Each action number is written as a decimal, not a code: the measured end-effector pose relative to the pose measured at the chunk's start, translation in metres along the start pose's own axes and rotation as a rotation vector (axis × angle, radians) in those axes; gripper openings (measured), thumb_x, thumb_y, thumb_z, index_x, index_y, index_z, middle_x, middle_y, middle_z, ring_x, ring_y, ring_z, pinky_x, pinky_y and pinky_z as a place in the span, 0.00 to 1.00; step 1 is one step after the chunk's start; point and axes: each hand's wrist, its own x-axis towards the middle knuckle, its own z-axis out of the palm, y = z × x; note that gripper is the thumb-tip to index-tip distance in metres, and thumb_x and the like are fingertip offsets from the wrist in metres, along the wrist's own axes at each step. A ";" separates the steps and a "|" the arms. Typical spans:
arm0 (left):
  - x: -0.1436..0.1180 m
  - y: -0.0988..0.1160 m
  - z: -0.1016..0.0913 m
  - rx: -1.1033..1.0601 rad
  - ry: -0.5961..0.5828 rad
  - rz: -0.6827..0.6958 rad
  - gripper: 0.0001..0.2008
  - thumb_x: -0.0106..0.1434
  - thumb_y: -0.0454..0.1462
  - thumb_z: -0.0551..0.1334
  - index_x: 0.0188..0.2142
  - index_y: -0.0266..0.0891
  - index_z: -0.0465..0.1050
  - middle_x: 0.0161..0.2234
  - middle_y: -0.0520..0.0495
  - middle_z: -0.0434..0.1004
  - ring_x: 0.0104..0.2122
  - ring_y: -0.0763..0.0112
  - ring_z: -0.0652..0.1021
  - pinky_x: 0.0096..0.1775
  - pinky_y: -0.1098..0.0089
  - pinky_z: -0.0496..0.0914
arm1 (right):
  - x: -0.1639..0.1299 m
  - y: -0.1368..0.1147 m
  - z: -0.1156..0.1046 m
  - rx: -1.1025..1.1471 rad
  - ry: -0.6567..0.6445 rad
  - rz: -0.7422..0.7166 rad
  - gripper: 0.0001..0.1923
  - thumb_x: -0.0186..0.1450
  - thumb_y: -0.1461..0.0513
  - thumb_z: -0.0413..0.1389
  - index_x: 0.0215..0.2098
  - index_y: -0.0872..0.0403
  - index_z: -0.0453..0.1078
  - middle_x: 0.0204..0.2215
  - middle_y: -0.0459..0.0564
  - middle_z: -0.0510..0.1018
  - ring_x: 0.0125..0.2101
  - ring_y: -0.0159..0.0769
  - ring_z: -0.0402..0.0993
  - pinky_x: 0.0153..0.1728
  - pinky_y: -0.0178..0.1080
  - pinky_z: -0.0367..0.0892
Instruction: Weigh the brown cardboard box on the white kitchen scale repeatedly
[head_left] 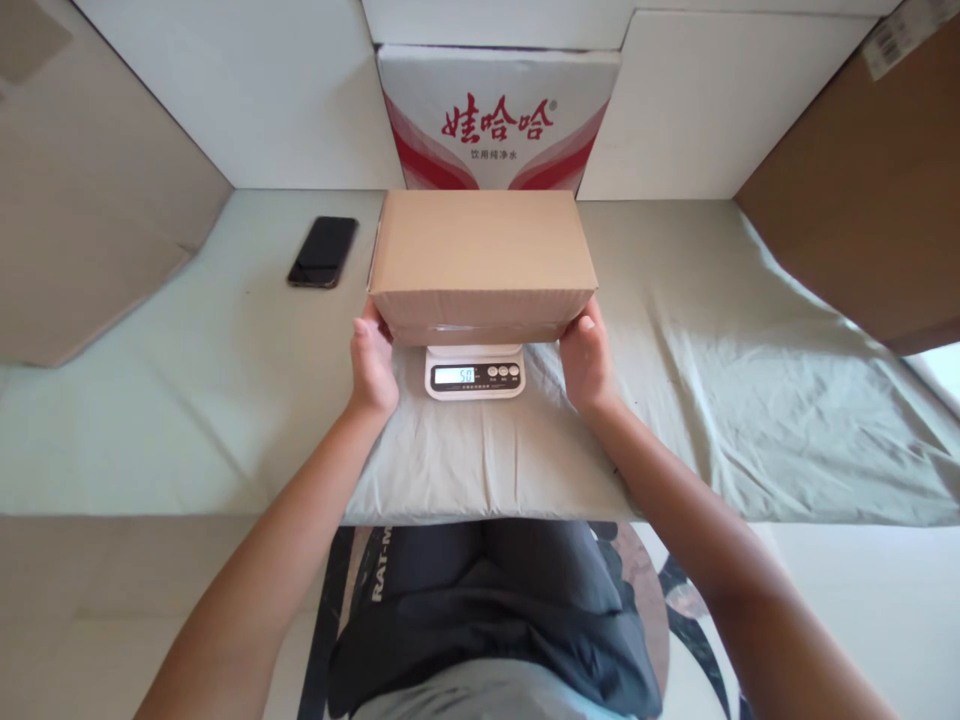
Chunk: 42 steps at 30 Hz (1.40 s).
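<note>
In the head view, at the centre of the frame, a closed brown rectangular cardboard box [480,262] sits on a small white digital kitchen scale [474,372]. The scale rests on a pale grey-green cloth-covered surface [712,380], and its lit display reads what looks like 58, though the digits are small.

The left hand [373,362] cups the box's lower left front corner, and the right hand [586,357] cups the lower right front corner. Both are part-open, with palms against the box's ends rather than clenched around anything. It is not clear whether they bear any of its weight.

For a clean reading, the box wants to sit centred and level on the platform, overhanging evenly on each side. The hands should press neither down nor up, and the display should stay unobscured below the front edge.

The box's flaps are shut, so its contents are hidden. Behind it, at the top centre, a white and red printed water carton [498,120] leans against the wall, also closed. A black smartphone [323,251] lies face-up at the upper left, well apart from the scale.
</note>
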 end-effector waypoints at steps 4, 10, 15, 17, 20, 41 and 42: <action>0.000 0.000 0.000 0.027 -0.020 0.021 0.36 0.70 0.67 0.53 0.53 0.44 0.82 0.54 0.39 0.84 0.62 0.51 0.79 0.64 0.56 0.72 | 0.000 0.005 0.000 -0.024 0.015 -0.008 0.29 0.69 0.40 0.53 0.64 0.37 0.70 0.70 0.41 0.73 0.76 0.53 0.58 0.80 0.59 0.54; -0.001 0.002 0.000 0.049 -0.031 0.027 0.36 0.69 0.67 0.53 0.54 0.46 0.81 0.56 0.41 0.84 0.65 0.50 0.77 0.64 0.56 0.73 | -0.001 0.007 0.001 -0.080 0.014 0.005 0.32 0.68 0.38 0.52 0.66 0.37 0.67 0.70 0.41 0.73 0.76 0.53 0.58 0.80 0.60 0.53; -0.001 0.006 0.004 -0.007 -0.077 0.036 0.34 0.71 0.65 0.53 0.53 0.44 0.83 0.57 0.38 0.83 0.67 0.50 0.75 0.68 0.52 0.69 | 0.000 0.005 0.003 -0.066 0.010 -0.002 0.31 0.68 0.39 0.52 0.66 0.37 0.68 0.70 0.42 0.72 0.75 0.54 0.60 0.80 0.59 0.54; -0.001 0.013 0.006 -0.030 -0.074 0.023 0.34 0.71 0.65 0.54 0.54 0.45 0.83 0.58 0.39 0.84 0.67 0.49 0.75 0.70 0.50 0.67 | 0.000 -0.001 0.004 -0.047 0.003 -0.022 0.29 0.69 0.40 0.52 0.65 0.37 0.69 0.70 0.42 0.72 0.75 0.53 0.61 0.80 0.59 0.54; 0.000 0.035 0.010 -0.047 -0.081 -0.004 0.33 0.71 0.64 0.53 0.56 0.47 0.82 0.60 0.41 0.83 0.68 0.49 0.75 0.72 0.50 0.66 | 0.001 -0.014 0.004 -0.068 -0.001 -0.045 0.29 0.69 0.38 0.52 0.64 0.35 0.69 0.69 0.43 0.73 0.75 0.54 0.60 0.79 0.60 0.56; 0.127 -0.084 0.006 -0.104 0.008 -0.258 0.30 0.78 0.59 0.45 0.53 0.44 0.77 0.64 0.47 0.80 0.73 0.66 0.68 0.74 0.60 0.61 | 0.156 0.118 -0.010 0.060 0.152 0.064 0.41 0.55 0.25 0.53 0.61 0.28 0.70 0.69 0.20 0.72 0.79 0.36 0.50 0.84 0.50 0.44; 0.130 -0.090 0.005 -0.115 0.004 -0.282 0.30 0.79 0.58 0.44 0.52 0.43 0.77 0.62 0.49 0.82 0.72 0.68 0.69 0.75 0.60 0.60 | 0.158 0.124 -0.013 0.074 0.147 0.070 0.41 0.55 0.25 0.53 0.61 0.29 0.70 0.69 0.19 0.72 0.79 0.35 0.49 0.84 0.49 0.41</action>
